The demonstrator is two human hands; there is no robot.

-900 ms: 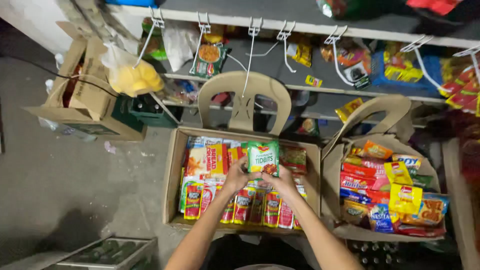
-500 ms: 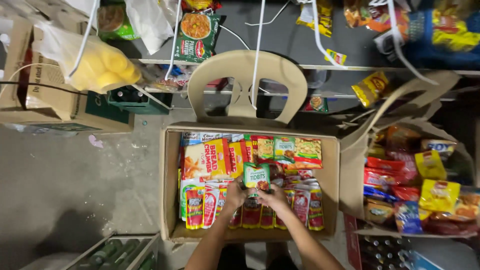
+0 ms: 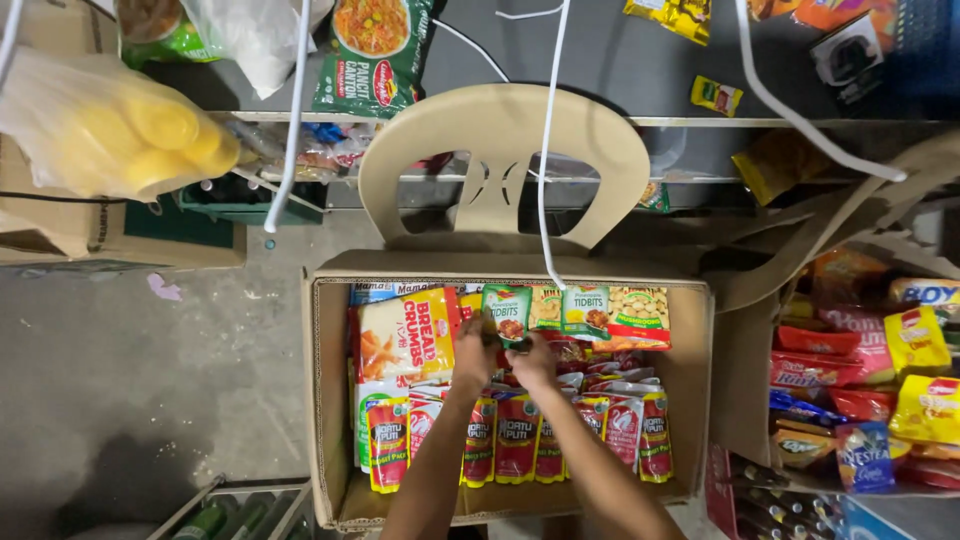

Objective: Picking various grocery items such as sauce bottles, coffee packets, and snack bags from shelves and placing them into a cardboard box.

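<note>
Hands meet over the back row of the box (image 3: 325, 400); my left hand (image 3: 474, 352) and right hand (image 3: 533, 362) both pinch 1 small green pouch (image 3: 507, 316), fingers narrow and closed on its lower edge, so it stands upright just beside 2 more green pouches (image 3: 585, 308) along the far wall. My left hand touches the breadcrumb bag (image 3: 408, 338) on that side; below my wrists runs a row of red sachets (image 3: 520, 440), overlapping like tiles; the box sits on the seat of a beige plastic chair (image 3: 503, 165), with a second box of snacks (image 3: 860, 400) well to the right and a white cord (image 3: 545, 150) hanging down to the box rim.

To do this well, I judge the pouch should stay vertical and square with its neighbours, face outward, bottom edge seated behind the sachets rather than on top of them; I would keep the grip low and light so the foil does not crease, and mind the breadcrumb bag leaning in from the left, which could tip the row.
</note>
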